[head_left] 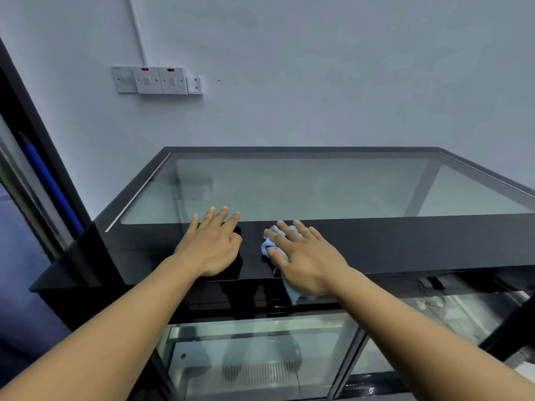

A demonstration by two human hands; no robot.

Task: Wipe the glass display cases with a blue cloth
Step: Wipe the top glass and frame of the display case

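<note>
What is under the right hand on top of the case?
A blue cloth, pressed flat by the right hand on the black front strip of the display case. Its edges show beside the fingers and hang below the palm; the middle is covered.

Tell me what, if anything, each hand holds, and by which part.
Nothing is gripped. The right hand presses flat on the middle of the blue cloth on the display case; the left hand rests bare.

Left hand (212, 247) and right hand (304, 256) are bare, forearms (121, 322) too (uncovered throughout).
</note>
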